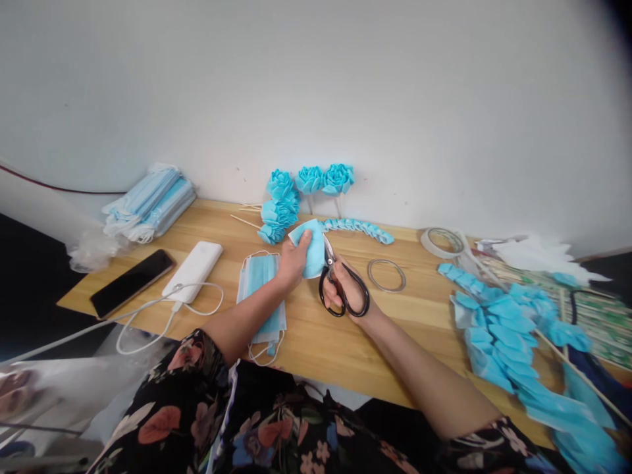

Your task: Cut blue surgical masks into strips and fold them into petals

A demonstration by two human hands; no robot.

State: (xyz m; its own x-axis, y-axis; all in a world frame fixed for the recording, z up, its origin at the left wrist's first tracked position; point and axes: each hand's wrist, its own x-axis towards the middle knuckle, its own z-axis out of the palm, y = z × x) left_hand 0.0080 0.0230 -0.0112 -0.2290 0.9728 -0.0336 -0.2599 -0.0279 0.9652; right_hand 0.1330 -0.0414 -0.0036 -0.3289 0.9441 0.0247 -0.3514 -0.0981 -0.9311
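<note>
My left hand is closed on a folded piece of light blue mask fabric, with the thumb pressed on its face. In my right hand is a pair of black-handled scissors, fingers inside the loops. The blades lie along the right edge of the fabric; whether they bite into it I cannot tell. Below my left forearm lie blue face masks, partly covered by the arm. A pleated blue strip rests just behind the scissors. Several blue fabric flowers on sticks are behind my hands.
At the left are a stack of masks, a phone and a white power bank with a cable. To the right sit a wire ring, a tape roll and a heap of blue strips. A wall stands behind the table.
</note>
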